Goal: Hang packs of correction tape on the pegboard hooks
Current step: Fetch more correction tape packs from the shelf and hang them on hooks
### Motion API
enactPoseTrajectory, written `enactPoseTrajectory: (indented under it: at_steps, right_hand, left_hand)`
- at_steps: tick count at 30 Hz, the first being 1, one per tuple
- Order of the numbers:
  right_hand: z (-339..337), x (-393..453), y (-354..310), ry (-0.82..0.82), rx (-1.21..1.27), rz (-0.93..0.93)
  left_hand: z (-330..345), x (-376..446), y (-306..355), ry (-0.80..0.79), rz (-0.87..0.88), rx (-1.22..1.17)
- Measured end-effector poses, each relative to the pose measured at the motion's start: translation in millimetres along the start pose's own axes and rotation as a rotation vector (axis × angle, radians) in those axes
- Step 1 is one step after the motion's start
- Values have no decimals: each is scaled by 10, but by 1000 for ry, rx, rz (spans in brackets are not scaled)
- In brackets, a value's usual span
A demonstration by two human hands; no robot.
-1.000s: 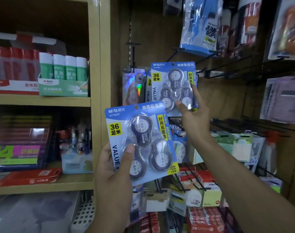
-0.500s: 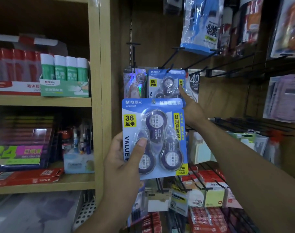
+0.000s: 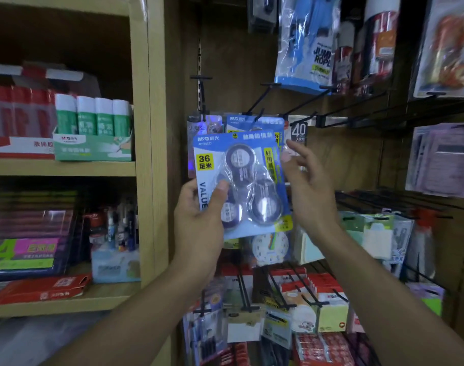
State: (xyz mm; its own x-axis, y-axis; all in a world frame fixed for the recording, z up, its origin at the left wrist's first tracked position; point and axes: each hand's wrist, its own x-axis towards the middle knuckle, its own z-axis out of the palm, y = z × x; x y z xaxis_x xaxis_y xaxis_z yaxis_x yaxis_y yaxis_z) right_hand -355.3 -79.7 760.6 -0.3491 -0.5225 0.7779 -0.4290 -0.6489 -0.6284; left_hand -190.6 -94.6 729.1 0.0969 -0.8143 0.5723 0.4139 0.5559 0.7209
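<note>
My left hand [image 3: 199,220] grips a blue blister pack of correction tape [image 3: 241,180] by its lower left corner, thumb over the plastic bubble, holding it upright in front of the pegboard. Behind its top edge a second identical blue pack [image 3: 254,121] hangs on a black hook [image 3: 257,103]. My right hand [image 3: 308,186] floats just right of the held pack with fingers spread, holding nothing. It is blurred, and whether a fingertip touches the pack's right edge I cannot tell.
A holographic tape pack [image 3: 204,125] and a "40" pack [image 3: 298,133] hang beside the hooked one. Empty black hooks [image 3: 339,109] jut out to the right. A jump rope bag [image 3: 307,43] hangs above. Sticky notes [image 3: 328,310] hang below. Wooden shelves with glue sticks [image 3: 93,117] stand left.
My right hand let go of the pack it had put on the hook and drew back to the right. My left hand raised the second pack up in front of the hung one.
</note>
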Motion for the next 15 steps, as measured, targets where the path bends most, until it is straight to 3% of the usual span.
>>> enactPoseTrajectory:
  at_steps: [4,8,11,15]
  right_hand:
    - [36,-132,49,-139,-70,-55]
    - [3,60,88,-119,-158,-95]
    - [-13,220,136,-69,-178,-71]
    - [7,340,304,-103,-224,0]
  left_hand:
    - [237,340,16,15,81,-7]
    - [357,596,-14,-119,303,240]
    - [376,792,-61,-288,309,389]
    - [411,884,-176,-207,262,674]
